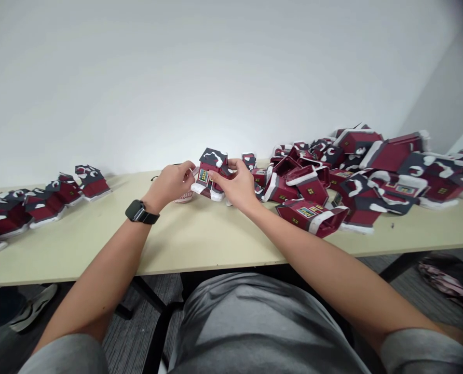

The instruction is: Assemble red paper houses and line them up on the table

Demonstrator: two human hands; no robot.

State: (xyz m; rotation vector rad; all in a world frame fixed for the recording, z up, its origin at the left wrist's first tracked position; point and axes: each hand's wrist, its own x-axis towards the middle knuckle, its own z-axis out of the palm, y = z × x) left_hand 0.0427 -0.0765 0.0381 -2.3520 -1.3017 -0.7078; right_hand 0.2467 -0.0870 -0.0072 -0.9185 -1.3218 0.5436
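Observation:
A small model house (215, 165) with dark red walls, a dark grey roof and white snow-like patches is upright at the middle of the table, its yellow windows toward me. My right hand (239, 183) grips it from the right side, fingers and thumb wrapped round it. My left hand (172, 182), wearing a black watch (138, 212), is beside the house's left wall, thumb and fingers pinched together. Something small and pale shows at those fingertips, too small to name. Partly hidden below the left hand lies a round, pinkish-white object (184, 197).
Many similar houses are heaped on the right, among them one on its side (309, 215) with its open underside showing. Several more houses (46, 203) stand in a row at the left. The pale yellow table (212, 244) backs onto a white wall.

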